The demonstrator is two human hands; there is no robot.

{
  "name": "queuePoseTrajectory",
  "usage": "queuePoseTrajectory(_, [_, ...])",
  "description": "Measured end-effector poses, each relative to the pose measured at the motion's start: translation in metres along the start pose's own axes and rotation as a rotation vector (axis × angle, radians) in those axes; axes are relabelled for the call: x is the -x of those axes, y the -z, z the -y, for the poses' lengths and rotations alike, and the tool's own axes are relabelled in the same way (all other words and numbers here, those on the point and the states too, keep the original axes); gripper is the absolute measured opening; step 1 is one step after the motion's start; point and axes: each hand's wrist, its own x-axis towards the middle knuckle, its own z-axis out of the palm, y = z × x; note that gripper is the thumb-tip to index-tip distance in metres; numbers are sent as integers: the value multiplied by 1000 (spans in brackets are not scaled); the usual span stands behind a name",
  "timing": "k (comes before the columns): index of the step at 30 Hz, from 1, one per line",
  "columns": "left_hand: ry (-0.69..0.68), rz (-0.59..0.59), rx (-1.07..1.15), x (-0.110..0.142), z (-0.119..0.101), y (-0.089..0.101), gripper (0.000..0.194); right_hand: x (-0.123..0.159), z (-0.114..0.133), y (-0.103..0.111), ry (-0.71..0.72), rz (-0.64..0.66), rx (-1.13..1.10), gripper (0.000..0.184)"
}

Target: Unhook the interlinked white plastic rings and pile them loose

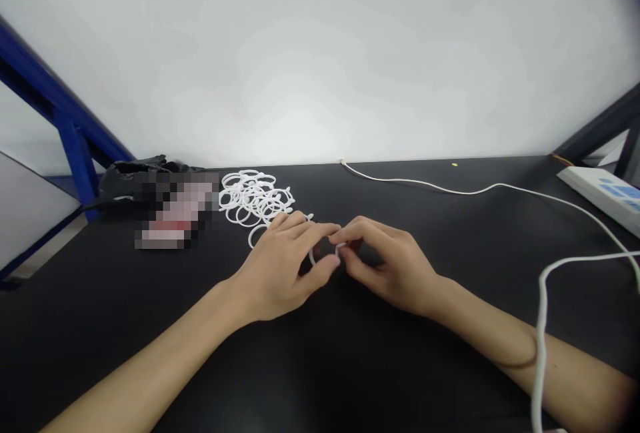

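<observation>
Both hands meet over the black table around a thin white plastic loop (313, 257), which looks like a cable tie bent into a ring. My left hand (277, 263) holds its left side between thumb and fingers, which hide part of it. Thumb and forefinger of my right hand (393, 263) pinch the loop's right end. Just behind my left hand lies a tangled pile of similar white loops (255, 196), some with a small tab sticking out. One loop of that pile is partly covered by my left hand.
A crumpled black plastic bag (125, 183) and a blurred pinkish item (175, 219) lie at the left. A white cable (430, 187) runs across the back, and another cable (543, 326) hangs over my right forearm. A white power strip-like box (600, 193) sits at the right.
</observation>
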Motion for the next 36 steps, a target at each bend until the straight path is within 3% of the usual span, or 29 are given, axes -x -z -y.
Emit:
queuePoseTrajectory(3, [-28, 6, -26, 0, -2, 0, 38, 1, 0, 0, -26, 8, -13, 11])
queuePoseTrajectory(7, [-50, -46, -81, -1, -3, -5, 18, 3, -1, 0, -66, 54, -13, 12])
queuePoseTrajectory(11, [-91, -76, -81, -1, -4, -7, 11, 4, -2, -1, -84, 80, -17, 12])
queuePoseTrajectory(36, [-57, -14, -93, 0, 2, -5, 11, 5, -3, -3, -16, 147, -36, 13])
